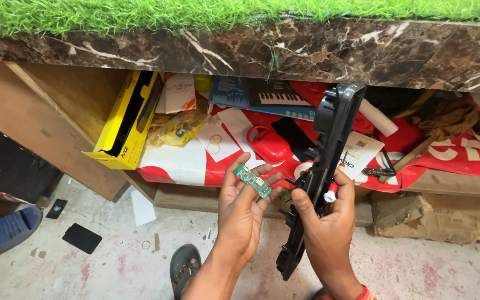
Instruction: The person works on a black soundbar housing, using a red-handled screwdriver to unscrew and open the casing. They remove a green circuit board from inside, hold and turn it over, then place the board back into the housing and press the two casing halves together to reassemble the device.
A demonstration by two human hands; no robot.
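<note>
My left hand [241, 214] holds a small green circuit board [253, 180] between thumb and fingertips, at centre frame. My right hand [325, 218] grips a long black plastic housing [324, 161] that stands nearly upright, from about knee height up to the shelf edge. The same hand also clamps a thin tool with a red and white tip [331, 192] against the housing. The board is just left of the housing, a short gap apart.
A marble-patterned counter edge [306, 53] topped with green artificial grass [195, 11] overhangs a cluttered shelf: a yellow box [120, 125], a red case [269, 144], a keyboard box [268, 95], red printed sheeting. A sandalled foot [184, 266] and dark flat pieces [81, 238] are on the floor. Another person's blue-clothed leg [1, 236] is at left.
</note>
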